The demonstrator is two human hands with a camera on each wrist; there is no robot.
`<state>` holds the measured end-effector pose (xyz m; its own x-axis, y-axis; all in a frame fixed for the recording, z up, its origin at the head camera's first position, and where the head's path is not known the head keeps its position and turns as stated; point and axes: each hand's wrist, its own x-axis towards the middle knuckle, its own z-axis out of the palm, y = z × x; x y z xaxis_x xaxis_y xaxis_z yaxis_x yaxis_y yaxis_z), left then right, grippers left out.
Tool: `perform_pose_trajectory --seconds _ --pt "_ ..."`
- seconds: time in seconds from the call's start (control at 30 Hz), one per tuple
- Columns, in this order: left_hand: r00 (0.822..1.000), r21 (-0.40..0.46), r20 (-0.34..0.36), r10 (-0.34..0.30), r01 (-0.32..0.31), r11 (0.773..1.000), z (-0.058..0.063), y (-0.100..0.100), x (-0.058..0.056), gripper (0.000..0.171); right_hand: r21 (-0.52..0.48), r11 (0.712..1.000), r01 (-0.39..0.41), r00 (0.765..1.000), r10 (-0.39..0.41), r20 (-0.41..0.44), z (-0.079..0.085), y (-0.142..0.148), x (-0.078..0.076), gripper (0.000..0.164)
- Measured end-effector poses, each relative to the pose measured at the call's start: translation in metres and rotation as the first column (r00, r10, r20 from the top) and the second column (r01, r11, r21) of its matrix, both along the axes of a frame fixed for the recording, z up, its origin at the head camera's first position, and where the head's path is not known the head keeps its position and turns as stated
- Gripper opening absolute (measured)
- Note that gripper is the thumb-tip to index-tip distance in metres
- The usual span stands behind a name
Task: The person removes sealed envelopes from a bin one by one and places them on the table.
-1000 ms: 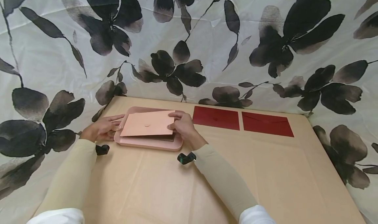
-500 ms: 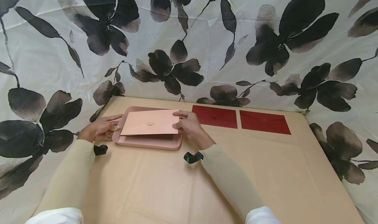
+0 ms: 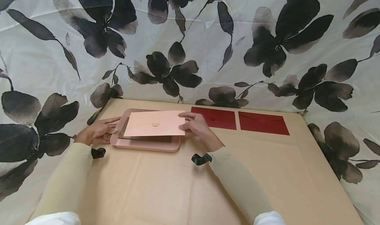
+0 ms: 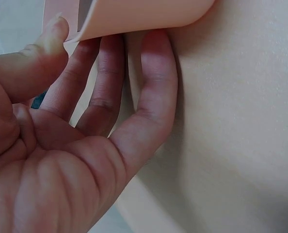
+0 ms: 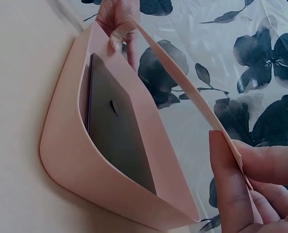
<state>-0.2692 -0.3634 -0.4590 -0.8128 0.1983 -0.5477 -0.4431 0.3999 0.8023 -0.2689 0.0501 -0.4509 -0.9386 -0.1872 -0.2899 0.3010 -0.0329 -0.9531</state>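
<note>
My right hand [image 3: 198,127] pinches the right edge of a pale pink envelope [image 3: 151,119] with a small round seal. The envelope is held raised and tilted above a pink tray [image 3: 145,147] on the table. In the right wrist view, the envelope [image 5: 187,85] shows nearly edge-on, apart from the tray beneath. Inside the tray lies a dark grey-brown envelope [image 5: 122,141] with a small mark; from the head it is mostly hidden. My left hand [image 3: 96,131] holds the tray's left end, thumb [image 4: 42,58] at the rim and fingers against the outer wall.
Two dark red envelopes, one [image 3: 216,118] nearer the tray and one [image 3: 263,123] farther right, lie side by side along the table's back edge. A white cloth [image 3: 213,47] with dark flowers hangs behind the light wooden-toned table [image 3: 166,185].
The right hand has drawn the pink envelope rightward over the tray, uncovering the tray's left side and some of the dark envelope. The left hand has stayed at the tray's left end.
</note>
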Motion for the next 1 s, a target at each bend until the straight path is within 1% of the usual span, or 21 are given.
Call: perform_pose_trajectory --seconds 0.33,0.57,0.77,1.0 --pt "1.0 -0.018 -0.013 0.0 0.0 1.0 0.0 0.0 0.0 0.08 0.003 1.0 -0.002 1.0 0.002 0.014 0.0 0.014 0.001 0.049" --pt "1.0 0.008 -0.008 0.008 -0.008 1.0 -0.001 0.001 -0.001 0.081 -0.001 1.0 -0.005 1.0 0.005 0.017 0.0 0.027 0.001 0.049" --pt "1.0 0.011 -0.011 0.002 -0.002 1.0 -0.004 0.001 0.001 0.081 0.027 1.0 -0.015 1.0 0.014 0.022 -0.002 0.038 0.0 0.049" --pt "1.0 0.028 -0.007 0.014 -0.014 1.0 -0.004 -0.001 0.0 0.082 0.036 0.999 -0.015 1.0 0.014 0.008 0.001 0.052 -0.002 0.048"
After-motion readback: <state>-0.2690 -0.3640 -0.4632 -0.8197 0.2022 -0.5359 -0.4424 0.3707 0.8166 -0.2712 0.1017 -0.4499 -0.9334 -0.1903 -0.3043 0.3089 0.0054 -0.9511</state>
